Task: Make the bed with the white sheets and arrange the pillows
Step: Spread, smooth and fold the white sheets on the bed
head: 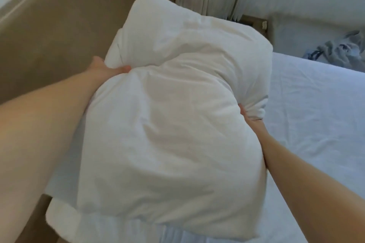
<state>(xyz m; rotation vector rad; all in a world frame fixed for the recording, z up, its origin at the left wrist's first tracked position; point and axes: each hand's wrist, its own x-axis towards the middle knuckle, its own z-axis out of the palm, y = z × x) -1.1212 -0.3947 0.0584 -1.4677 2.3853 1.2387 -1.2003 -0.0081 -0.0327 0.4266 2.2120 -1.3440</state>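
Both bare arms reach forward, one on each side of the big white pillow [177, 104]: the left hand [104, 69] grips its left edge with the thumb pressed into the cloth, and the right hand [249, 119] pinches a bunch of its right edge.

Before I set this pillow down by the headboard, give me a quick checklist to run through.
1. Left hand grips the pillow at its side: ok.
2. Right hand pinches the opposite side: ok.
3. Sheet lies flat, only light wrinkles: ok.
4. Landing spot by the headboard, hidden behind the pillow: cannot tell.
5. Second pillow below, only an edge shows, alignment: cannot tell.
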